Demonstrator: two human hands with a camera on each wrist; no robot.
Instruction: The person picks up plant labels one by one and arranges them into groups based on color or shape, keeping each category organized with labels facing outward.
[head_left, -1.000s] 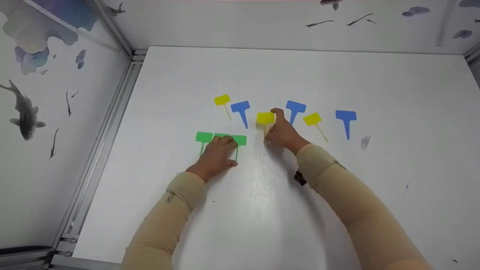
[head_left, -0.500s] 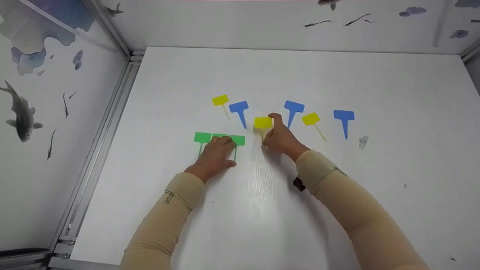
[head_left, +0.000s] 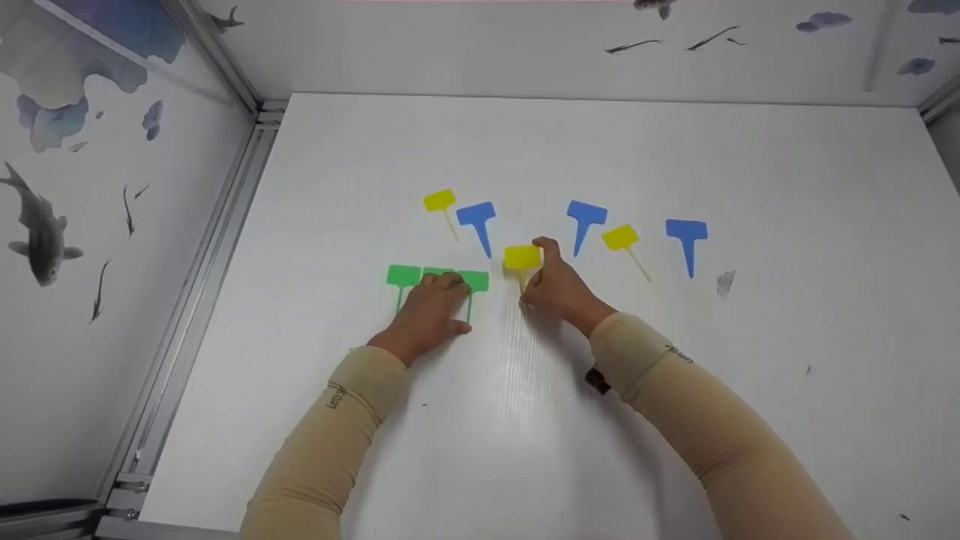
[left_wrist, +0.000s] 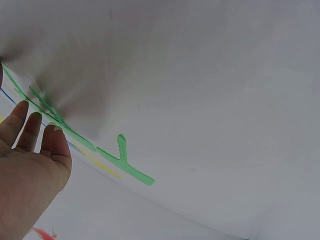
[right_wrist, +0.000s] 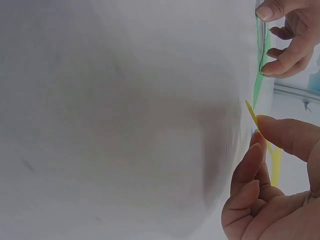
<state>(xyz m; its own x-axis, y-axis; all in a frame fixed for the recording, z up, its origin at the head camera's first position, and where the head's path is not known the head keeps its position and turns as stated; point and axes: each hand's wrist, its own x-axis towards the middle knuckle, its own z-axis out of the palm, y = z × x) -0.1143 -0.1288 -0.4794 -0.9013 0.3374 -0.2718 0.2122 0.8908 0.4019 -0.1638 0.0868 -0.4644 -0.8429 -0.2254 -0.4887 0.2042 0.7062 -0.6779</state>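
In the head view my right hand (head_left: 561, 285) pinches the stem of a yellow T-shaped plant label (head_left: 521, 256), the index finger at the corner of its head. The right wrist view has the thumb and fingertips meeting on that label (right_wrist: 252, 114). Over to the left, my left hand (head_left: 431, 307) rests its fingertips on a row of three green plant labels, fingers fairly straight. The left green label (head_left: 403, 275) and right green label (head_left: 474, 280) show beside the hand; the middle one (head_left: 437, 270) is mostly covered. The yellow label is just right of this row.
Behind the hands lie a left yellow label (head_left: 439, 200), a blue label (head_left: 476, 214), another blue one (head_left: 586, 213), a right yellow label (head_left: 620, 238) and a far-right blue label (head_left: 686, 229). White panels with fish pictures border the white table (head_left: 360, 150) at left and back.
My right hand has brought the yellow label toward the body and slightly left, closer to the green row. The left hand has stayed on the green labels.
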